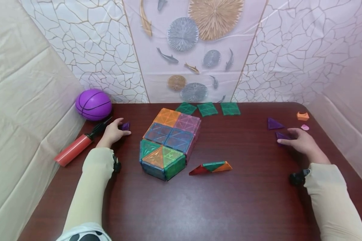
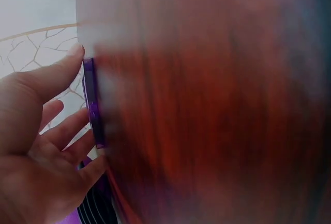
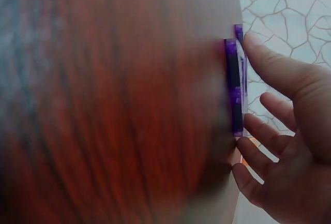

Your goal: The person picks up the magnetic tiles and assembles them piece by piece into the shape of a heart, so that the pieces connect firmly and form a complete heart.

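Honestly can't tell if it's a home or a studio, but it looks like a small play corner boxed in by hangings. There's creased beige cloth (image 1: pixel 33 87) on the left, a printed fish-and-disc backdrop (image 1: pixel 199 50) at the far side, and a dark reddish desk (image 1: pixel 217 207) with toy stuff: a see-through colored tile build (image 1: pixel 166 134) and a purple ball (image 1: pixel 93 105) far left.
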Available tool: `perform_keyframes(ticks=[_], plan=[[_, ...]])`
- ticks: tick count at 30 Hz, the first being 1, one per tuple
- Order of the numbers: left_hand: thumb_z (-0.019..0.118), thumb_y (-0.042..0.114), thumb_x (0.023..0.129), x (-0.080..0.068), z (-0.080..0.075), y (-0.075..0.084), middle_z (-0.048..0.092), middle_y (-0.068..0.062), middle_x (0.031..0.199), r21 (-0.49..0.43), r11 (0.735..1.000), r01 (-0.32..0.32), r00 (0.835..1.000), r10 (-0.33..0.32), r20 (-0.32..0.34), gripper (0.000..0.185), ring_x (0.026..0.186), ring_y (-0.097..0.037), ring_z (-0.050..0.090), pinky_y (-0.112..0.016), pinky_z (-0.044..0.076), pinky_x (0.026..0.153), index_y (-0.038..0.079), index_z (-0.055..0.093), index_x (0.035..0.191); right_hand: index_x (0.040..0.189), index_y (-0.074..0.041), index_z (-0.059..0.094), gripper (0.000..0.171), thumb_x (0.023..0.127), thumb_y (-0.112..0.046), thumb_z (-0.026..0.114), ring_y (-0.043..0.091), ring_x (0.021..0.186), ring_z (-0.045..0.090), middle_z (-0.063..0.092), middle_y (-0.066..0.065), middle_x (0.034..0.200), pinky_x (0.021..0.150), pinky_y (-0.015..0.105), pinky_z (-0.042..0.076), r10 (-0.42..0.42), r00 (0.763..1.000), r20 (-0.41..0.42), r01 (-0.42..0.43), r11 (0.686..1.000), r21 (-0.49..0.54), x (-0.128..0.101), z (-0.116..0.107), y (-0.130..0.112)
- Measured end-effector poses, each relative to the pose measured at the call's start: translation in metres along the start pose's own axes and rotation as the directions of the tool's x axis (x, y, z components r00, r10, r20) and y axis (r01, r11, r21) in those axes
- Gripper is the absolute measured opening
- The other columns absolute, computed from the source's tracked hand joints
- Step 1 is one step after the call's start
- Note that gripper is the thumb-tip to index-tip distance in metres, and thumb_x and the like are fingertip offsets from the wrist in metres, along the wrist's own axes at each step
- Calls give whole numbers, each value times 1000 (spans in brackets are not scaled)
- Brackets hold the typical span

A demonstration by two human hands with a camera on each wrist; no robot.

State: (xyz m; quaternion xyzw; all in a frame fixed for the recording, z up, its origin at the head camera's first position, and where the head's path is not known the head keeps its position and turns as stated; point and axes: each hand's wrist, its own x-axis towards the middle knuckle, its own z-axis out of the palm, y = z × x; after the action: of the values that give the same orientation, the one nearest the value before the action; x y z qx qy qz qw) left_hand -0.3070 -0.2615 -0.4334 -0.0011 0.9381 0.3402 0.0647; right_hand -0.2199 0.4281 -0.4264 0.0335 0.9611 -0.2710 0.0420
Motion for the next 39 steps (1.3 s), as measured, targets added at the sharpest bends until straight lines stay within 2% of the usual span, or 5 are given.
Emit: perform_keyframes(ticks=[16, 22, 27, 33, 39], plan=[[79, 14, 78, -6, 1, 1, 41, -30, 122, 62, 996, -71, 994, 75, -75, 72, 110, -40, 41, -49, 33, 104, -12, 45, 135, 124, 22, 45, 71, 92, -39, 63, 48, 96, 53, 49, 44, 118, 87, 61, 42, 35, 998, 44, -33, 998, -46, -5, 1, -8], [71, 14, 87, -12, -4, -6, 47, -30, 115, 34, 997, -63, 996, 65, -69, 50, 102, -39, 46, -50, 40, 95, -14, 52, 124, 120, 19, 50, 62, 93, -35, 64, 32, 79, 58, 59, 36, 101, 68, 40, 49, 15, 1000, 12, -15, 1000, 10, -11, 7, -14], [64, 9, 92, -22, -7, -7, 62, -25, 99, -48, 993, -109, 988, 103, -117, 26, 84, -28, 54, -33, 43, 74, -10, 57, 109, 120, 21, 45, 57, 96, -29, 59, 16, 66, 60, 60, 33, 96, 57, 27, 50, 12, 1000, 24, -15, 992, 125, -17, 13, -21], [60, 10, 95, -43, -19, 9, 66, -26, 100, -137, 978, -159, 972, 131, -194, 24, 76, -12, 56, -19, 41, 64, -8, 57, 109, 118, 17, 47, 46, 99, -24, 54, 7, 63, 59, 61, 36, 102, 57, 25, 52, -33, 999, -32, 39, 978, 204, -25, 18, -42], [60, 12, 96, -68, -32, 43, 66, -23, 94, -237, 943, -235, 946, 167, -276, 24, 70, -1, 55, -16, 43, 63, -8, 57, 110, 117, 15, 50, 39, 97, -17, 58, 3, 60, 60, 62, 37, 101, 56, 24, 53, -116, 985, -127, 144, 958, 247, -36, 16, -78]])
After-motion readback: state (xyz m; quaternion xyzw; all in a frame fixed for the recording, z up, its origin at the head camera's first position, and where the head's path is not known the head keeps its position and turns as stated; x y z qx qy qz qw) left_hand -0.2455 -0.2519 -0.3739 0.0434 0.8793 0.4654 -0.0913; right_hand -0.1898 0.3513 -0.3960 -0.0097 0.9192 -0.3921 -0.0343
